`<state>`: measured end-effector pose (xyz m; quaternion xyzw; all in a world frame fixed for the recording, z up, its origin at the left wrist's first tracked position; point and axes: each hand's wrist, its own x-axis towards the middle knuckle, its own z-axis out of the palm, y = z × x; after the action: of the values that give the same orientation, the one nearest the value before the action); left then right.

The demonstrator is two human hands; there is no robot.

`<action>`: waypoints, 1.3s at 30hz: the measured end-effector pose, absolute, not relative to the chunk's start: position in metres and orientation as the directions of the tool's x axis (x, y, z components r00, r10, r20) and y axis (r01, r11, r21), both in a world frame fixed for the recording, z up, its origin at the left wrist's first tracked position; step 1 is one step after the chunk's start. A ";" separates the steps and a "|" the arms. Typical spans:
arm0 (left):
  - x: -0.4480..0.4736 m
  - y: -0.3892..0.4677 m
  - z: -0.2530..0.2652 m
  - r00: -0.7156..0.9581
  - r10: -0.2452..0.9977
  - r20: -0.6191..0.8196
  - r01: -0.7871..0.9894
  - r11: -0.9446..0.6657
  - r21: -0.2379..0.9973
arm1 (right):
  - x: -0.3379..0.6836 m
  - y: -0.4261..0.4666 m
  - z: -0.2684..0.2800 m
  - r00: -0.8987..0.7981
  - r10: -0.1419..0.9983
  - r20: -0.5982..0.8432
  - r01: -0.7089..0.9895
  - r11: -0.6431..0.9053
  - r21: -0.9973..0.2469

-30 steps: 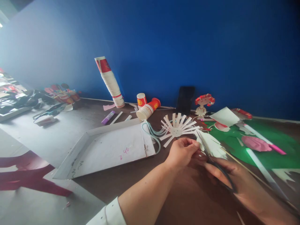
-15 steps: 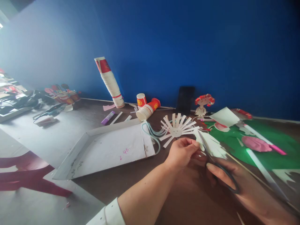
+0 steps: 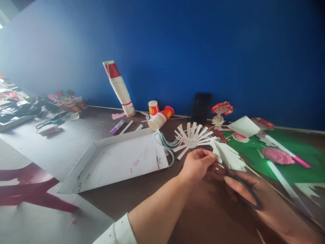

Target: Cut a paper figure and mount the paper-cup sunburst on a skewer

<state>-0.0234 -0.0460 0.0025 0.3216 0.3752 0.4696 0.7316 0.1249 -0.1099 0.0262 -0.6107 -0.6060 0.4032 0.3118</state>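
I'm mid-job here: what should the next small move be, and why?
Probably a short, careful snip with the scissors: the right hand holds their handles, the blades are at the white paper, and the left hand appears to pinch its edge, fingertips close to the blades.

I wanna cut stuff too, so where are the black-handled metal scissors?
The scissors are right of centre in the head view, held in the right hand, their blades at the jagged white paper just right of the left hand.
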 end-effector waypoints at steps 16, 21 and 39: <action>-0.024 -0.045 0.003 0.273 0.927 -0.257 -0.422 0.355 0.834 | 0.125 -0.109 0.026 -0.044 0.997 -0.069 0.543 -0.034 -0.839; -0.024 -0.045 0.002 0.283 0.926 -0.249 -0.433 0.355 0.829 | 0.125 -0.109 0.026 -0.044 0.995 -0.087 0.534 -0.050 -0.844; -0.025 -0.043 -0.003 0.287 0.936 -0.206 -0.413 0.315 0.855 | 0.125 -0.109 0.024 -0.031 0.994 -0.103 0.517 -0.072 -0.853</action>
<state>-0.0251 -0.0425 -0.0031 0.3519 0.3714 0.4677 0.7207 0.1254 -0.1093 0.0245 -0.6230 -0.6064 0.3845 0.3103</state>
